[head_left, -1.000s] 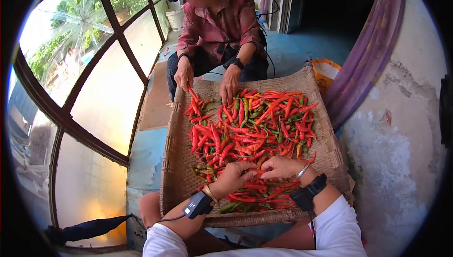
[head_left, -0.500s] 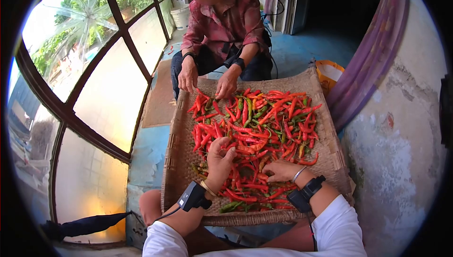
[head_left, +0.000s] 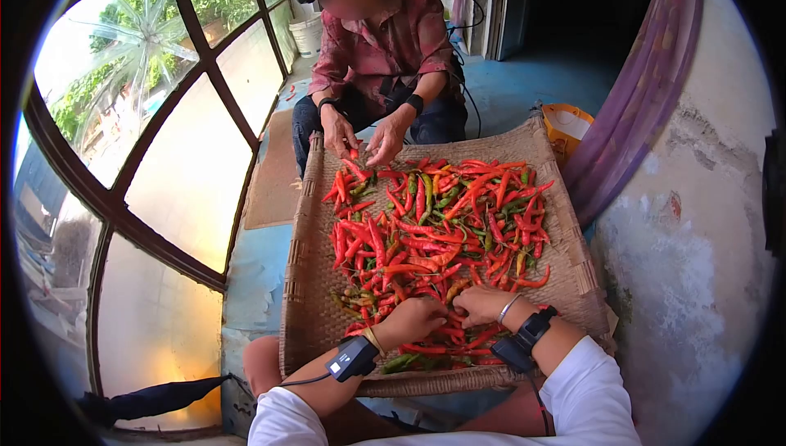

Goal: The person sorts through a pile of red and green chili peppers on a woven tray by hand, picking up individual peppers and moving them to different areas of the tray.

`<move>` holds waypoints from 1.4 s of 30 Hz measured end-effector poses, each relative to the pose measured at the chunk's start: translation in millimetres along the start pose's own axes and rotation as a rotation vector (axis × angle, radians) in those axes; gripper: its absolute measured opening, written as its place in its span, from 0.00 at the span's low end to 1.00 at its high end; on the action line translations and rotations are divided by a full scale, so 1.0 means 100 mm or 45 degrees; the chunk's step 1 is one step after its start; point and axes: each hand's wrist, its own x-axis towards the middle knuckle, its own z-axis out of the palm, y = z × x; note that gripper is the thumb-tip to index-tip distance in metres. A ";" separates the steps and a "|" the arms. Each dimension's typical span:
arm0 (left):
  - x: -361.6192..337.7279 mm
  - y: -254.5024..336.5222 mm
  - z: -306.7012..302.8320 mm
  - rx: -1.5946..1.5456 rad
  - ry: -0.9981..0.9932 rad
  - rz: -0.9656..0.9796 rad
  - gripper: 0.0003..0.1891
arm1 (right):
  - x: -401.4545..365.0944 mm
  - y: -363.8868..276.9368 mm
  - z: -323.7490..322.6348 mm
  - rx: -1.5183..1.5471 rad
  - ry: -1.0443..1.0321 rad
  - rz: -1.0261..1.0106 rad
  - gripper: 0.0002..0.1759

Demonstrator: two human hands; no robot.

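Note:
Red chili peppers [head_left: 426, 243], with some green and orange ones among them, lie spread over a shallow woven tray [head_left: 565, 241]. Above the near part of the pile, my left hand [head_left: 415, 320] and my right hand [head_left: 481, 305] almost meet at the fingertips. The fingers of both are bent and pressed together, and whatever is between them is hidden. A few green chili peppers [head_left: 399, 363] lie near the tray's front edge, just below my left hand.
Across the tray crouches another person [head_left: 381, 45], whose two hands hold a red chili above the far left corner. A framed window [head_left: 188, 143] lines the left side. At right are a yellow-rimmed container [head_left: 566, 128], a purple curtain [head_left: 634, 110] and a wall [head_left: 696, 266].
My left hand has come down and right from above the pile, its fingers closing beside my right hand. My right hand has shifted slightly. The other person's hands have lifted with a chili.

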 end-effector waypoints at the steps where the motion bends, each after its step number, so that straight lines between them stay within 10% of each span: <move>1: -0.03 -0.03 -0.02 0.119 -0.067 0.079 0.11 | 0.04 -0.02 0.01 0.064 0.020 -0.054 0.20; 18: -0.02 0.07 -0.04 0.021 0.018 0.021 0.09 | 0.04 -0.05 0.02 0.061 0.256 -0.202 0.13; 33: -0.02 0.22 -0.13 -0.539 0.236 -0.357 0.13 | -0.09 -0.11 -0.20 0.997 0.595 -0.368 0.11; 35: 0.00 0.11 -0.14 -0.272 0.308 -0.084 0.14 | -0.12 -0.14 -0.28 0.967 0.565 -0.370 0.11; 42: 0.02 0.15 -0.11 -1.149 0.272 -0.386 0.11 | -0.12 -0.10 -0.23 1.458 0.511 -0.341 0.12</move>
